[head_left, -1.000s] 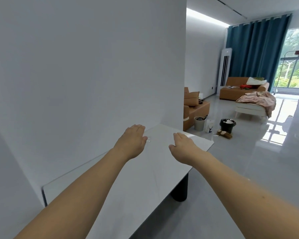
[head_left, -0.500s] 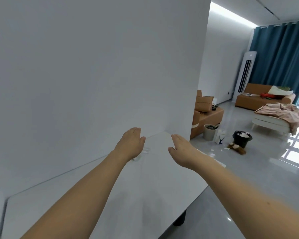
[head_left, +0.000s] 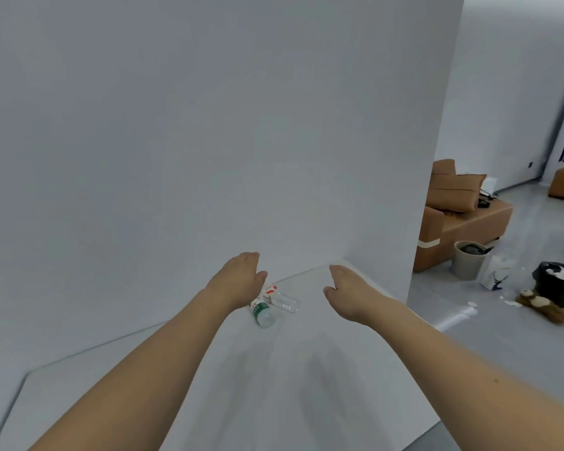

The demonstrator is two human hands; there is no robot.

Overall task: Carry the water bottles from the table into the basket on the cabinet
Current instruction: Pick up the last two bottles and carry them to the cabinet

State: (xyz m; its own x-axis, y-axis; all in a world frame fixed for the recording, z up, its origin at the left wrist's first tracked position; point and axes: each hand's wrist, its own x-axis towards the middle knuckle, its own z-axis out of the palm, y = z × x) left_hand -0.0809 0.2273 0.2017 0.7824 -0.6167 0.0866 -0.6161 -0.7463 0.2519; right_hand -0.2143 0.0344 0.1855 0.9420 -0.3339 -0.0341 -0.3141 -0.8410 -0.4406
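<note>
Two clear water bottles lie on their sides on the white table (head_left: 306, 385), near the wall. One has a green label (head_left: 261, 312); the other has a red and white label (head_left: 279, 297). My left hand (head_left: 238, 278) hovers just above and left of them, fingers apart, and hides their upper ends. My right hand (head_left: 350, 292) is stretched out to the right of the bottles, open and holding nothing. The basket and the cabinet are out of sight.
A white wall (head_left: 209, 125) rises right behind the table. To the right, on the grey floor, stand a tan sofa (head_left: 463, 216), a grey bin (head_left: 468, 263), a black bucket (head_left: 557, 283) and a white bag (head_left: 497, 275).
The view has swung left and closer to the table. The two bottles have come into sight under my left hand. Both hands have stayed stretched out and open.
</note>
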